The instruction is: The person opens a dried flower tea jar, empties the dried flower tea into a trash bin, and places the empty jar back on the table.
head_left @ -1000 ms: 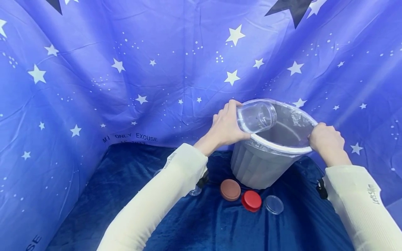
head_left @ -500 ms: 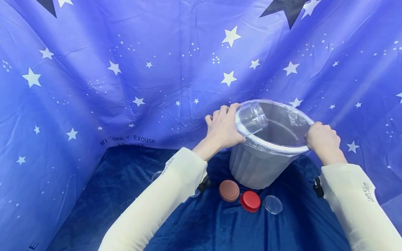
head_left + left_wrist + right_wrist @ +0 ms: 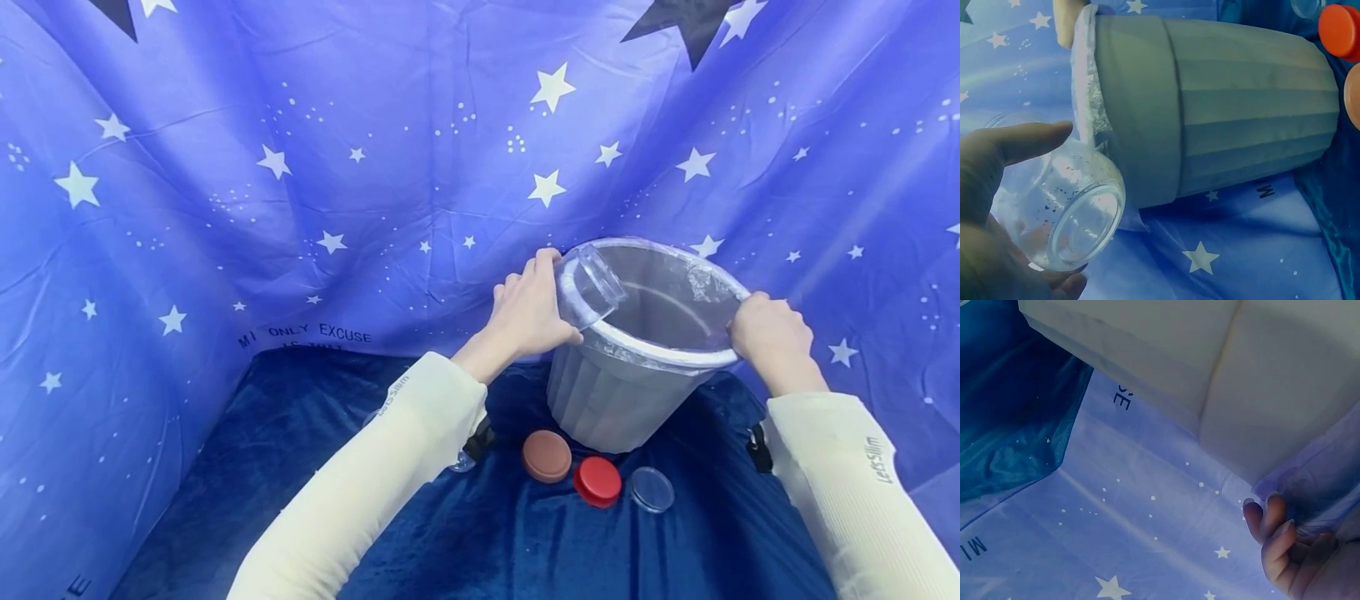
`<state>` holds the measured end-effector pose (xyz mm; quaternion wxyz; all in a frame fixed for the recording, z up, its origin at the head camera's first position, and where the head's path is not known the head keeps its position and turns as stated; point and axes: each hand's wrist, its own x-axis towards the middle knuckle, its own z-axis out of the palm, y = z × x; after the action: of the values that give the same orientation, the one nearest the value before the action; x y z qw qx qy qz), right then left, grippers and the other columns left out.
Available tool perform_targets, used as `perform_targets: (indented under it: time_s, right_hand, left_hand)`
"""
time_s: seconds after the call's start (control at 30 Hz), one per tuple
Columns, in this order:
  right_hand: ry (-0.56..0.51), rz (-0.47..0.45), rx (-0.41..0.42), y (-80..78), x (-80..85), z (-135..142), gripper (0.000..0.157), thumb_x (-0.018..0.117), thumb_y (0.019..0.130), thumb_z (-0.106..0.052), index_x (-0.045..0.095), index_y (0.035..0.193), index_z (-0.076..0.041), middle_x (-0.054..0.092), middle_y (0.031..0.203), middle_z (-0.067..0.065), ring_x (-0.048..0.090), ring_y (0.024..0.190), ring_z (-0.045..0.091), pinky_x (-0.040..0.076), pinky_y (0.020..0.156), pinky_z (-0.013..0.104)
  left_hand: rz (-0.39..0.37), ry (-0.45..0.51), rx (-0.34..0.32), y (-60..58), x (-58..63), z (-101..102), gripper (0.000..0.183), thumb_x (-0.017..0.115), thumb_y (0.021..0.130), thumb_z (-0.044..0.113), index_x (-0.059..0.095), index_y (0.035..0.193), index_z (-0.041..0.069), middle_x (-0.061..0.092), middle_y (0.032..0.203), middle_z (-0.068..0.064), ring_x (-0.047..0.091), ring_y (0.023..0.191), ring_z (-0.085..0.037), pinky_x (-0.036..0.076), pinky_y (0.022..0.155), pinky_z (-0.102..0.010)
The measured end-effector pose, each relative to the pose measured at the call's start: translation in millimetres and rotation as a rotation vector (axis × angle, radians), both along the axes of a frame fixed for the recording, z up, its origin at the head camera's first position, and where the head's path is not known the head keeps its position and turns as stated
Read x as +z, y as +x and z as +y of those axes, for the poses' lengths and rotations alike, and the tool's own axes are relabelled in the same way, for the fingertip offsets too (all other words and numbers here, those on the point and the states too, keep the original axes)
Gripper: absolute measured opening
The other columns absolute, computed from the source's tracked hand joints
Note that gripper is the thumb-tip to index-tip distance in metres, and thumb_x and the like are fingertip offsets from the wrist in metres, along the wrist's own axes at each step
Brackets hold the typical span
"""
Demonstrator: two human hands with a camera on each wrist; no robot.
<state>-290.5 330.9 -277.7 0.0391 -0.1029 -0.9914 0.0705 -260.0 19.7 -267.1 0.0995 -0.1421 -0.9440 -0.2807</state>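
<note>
My left hand (image 3: 528,312) grips a clear jar (image 3: 590,287), thumb and fingers around its sides. The jar lies tilted over the left rim of a grey trash can (image 3: 626,400), its mouth toward the can's inside. Small dark specks cling to the jar's wall (image 3: 1063,187) in the left wrist view. On the can's right side, my right hand (image 3: 772,340) holds the rim, which is lined with a clear plastic bag (image 3: 705,283). Curled fingers (image 3: 1279,537) of that hand show beside the liner in the right wrist view.
In front of the can lie a brown lid (image 3: 547,456), a red lid (image 3: 597,481) and a clear lid (image 3: 652,489) on dark blue cloth (image 3: 525,550). Another clear item (image 3: 462,462) is partly hidden by the left sleeve. A starry curtain (image 3: 420,167) hangs behind.
The jar has moved left, back from the can's opening toward its rim, still in my left hand. My right hand stays on the rim. The whole view has shifted slightly.
</note>
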Motion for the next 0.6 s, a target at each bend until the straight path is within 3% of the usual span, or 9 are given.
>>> perform_targets:
  time_s: [0.27, 0.4, 0.6]
  right_hand:
    - [0.005, -0.014, -0.005, -0.7, 0.4, 0.3, 0.042, 0.046, 0.091, -0.016, 0.041, 0.109, 0.022, 0.048, 0.107, 0.051, 0.053, 0.095, 0.064, 0.047, 0.065, 0.06]
    - [0.007, -0.008, -0.005, -1.3, 0.1, 0.5, 0.04, 0.045, 0.091, -0.015, 0.042, 0.107, 0.021, 0.048, 0.107, 0.051, 0.053, 0.095, 0.064, 0.047, 0.064, 0.059]
    - [0.007, -0.014, -0.004, -0.8, 1.7, -1.0, 0.04, 0.045, 0.091, -0.015, 0.042, 0.108, 0.021, 0.048, 0.107, 0.051, 0.053, 0.095, 0.064, 0.048, 0.064, 0.059]
  left_hand:
    - [-0.084, 0.143, 0.024, -4.9, -3.4, -3.4, 0.098, 0.086, 0.066, 0.033, 0.029, 0.145, 0.021, 0.055, 0.131, -0.007, 0.061, 0.107, -0.031, 0.051, 0.088, -0.043]
    - [-0.105, 0.242, 0.028, -7.9, -8.4, -7.9, 0.096, 0.086, 0.064, 0.028, 0.031, 0.142, 0.02, 0.057, 0.126, -0.005, 0.059, 0.107, -0.026, 0.049, 0.091, -0.043]
    - [-0.107, 0.352, 0.015, -11.6, -13.5, -17.1, 0.097, 0.088, 0.063, 0.022, 0.03, 0.141, 0.019, 0.057, 0.133, -0.006, 0.056, 0.122, -0.023, 0.043, 0.1, -0.047]
